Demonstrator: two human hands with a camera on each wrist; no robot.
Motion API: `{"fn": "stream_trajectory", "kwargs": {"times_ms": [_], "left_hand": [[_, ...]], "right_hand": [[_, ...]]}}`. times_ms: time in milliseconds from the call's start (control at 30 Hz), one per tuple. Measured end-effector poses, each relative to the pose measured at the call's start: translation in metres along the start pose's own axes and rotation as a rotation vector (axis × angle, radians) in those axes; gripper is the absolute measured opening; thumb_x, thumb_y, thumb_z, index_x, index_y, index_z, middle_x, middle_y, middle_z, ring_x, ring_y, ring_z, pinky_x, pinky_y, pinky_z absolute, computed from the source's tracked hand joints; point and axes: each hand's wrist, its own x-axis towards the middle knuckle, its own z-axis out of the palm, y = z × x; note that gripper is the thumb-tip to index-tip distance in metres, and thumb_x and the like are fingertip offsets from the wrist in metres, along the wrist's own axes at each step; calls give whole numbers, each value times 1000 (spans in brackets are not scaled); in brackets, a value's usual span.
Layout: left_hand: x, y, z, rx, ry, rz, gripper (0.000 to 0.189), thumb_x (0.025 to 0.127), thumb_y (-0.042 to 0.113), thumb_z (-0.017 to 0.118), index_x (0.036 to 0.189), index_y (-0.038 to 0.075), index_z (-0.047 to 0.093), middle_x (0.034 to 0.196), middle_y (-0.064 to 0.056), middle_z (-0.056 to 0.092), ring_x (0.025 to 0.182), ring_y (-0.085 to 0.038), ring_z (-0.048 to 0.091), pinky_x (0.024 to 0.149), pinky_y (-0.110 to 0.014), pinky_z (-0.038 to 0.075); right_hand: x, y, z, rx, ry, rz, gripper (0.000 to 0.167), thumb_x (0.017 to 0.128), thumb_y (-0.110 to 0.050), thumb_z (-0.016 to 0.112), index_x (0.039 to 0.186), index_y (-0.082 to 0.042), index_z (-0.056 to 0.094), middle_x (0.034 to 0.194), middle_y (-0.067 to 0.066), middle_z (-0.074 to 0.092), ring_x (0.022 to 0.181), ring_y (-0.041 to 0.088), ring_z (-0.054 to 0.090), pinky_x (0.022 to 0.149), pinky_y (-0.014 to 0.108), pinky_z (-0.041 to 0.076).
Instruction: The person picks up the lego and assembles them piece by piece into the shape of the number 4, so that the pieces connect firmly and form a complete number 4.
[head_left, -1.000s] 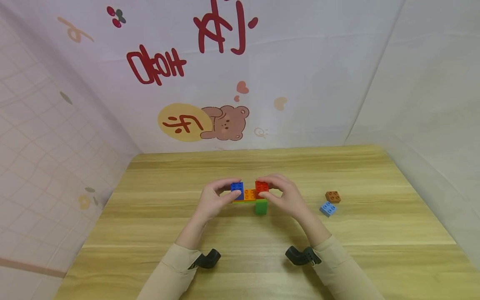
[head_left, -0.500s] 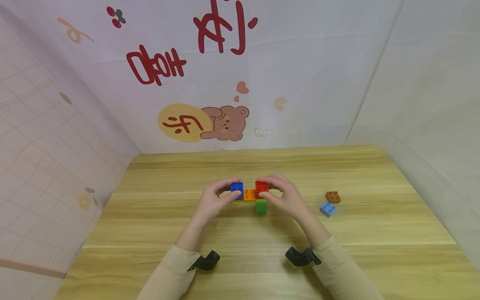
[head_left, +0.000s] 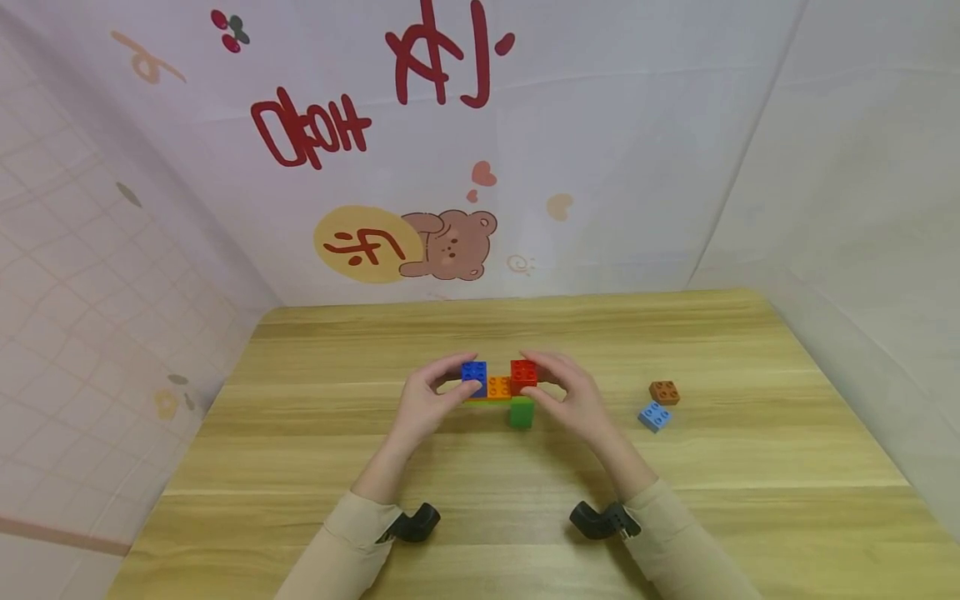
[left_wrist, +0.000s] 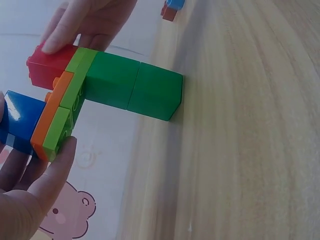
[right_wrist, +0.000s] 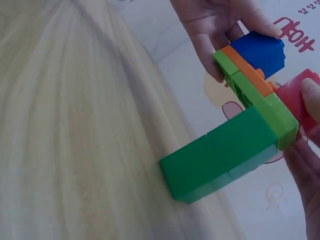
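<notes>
A small toy-brick structure stands upright at the middle of the table. Two dark green bricks (left_wrist: 111, 80) form its column, and light green thin bricks (right_wrist: 272, 112) lie across the top, jutting out to the left. An orange brick (head_left: 498, 387) sits on that layer, between a blue brick (head_left: 474, 379) and a red brick (head_left: 523, 377). My left hand (head_left: 429, 400) pinches the blue brick, one fingertip under the light green overhang in the left wrist view. At the other side, my right hand (head_left: 573, 398) holds the red brick between thumb and fingers.
To the right on the wooden table (head_left: 480, 500) lie a brown brick (head_left: 664, 392) and a light blue brick (head_left: 656, 417), close together. A printed white cloth (head_left: 622, 125) hangs behind the table's far edge, with pale cloth at both sides.
The right hand's thumb and finger have shifted slightly to the right on the red brick, showing more of it. The left hand and the bricks look nearly unmoved.
</notes>
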Motion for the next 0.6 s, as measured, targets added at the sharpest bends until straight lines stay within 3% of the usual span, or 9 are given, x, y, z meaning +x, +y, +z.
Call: {"fn": "stream_trajectory", "kwargs": {"times_ms": [133, 300, 500, 600], "left_hand": [[-2, 18, 0, -14, 4, -13, 36, 90, -2, 70, 124, -10, 63, 118, -25, 65, 107, -40, 61, 101, -56, 44], [-2, 18, 0, -17, 8, -22, 35, 90, -1, 71, 123, -8, 64, 117, -24, 66, 106, -39, 61, 101, -57, 43], [-2, 18, 0, -19, 5, -18, 34, 89, -1, 71, 122, -7, 65, 114, -25, 66, 106, -41, 60, 102, -59, 41], [-2, 18, 0, -20, 3, -21, 34, 89, -1, 71, 122, -8, 64, 114, -26, 65, 106, -42, 60, 102, -61, 40]], "right_hand": [[-7, 3, -5, 34, -22, 21, 54, 83, 13, 72, 133, 11, 53, 122, 24, 61, 100, 36, 64, 84, 53, 54], [-21, 12, -19, -10, -44, 76, 56, 84, 12, 71, 136, 10, 51, 120, 26, 62, 103, 42, 61, 86, 56, 52], [-46, 28, -42, -96, -32, 170, 56, 85, 9, 71, 138, 4, 52, 116, 24, 64, 104, 38, 61, 89, 55, 51], [-61, 43, -54, -134, -8, 206, 57, 86, 8, 72, 139, 0, 53, 116, 19, 65, 104, 34, 60, 89, 48, 53]]}}
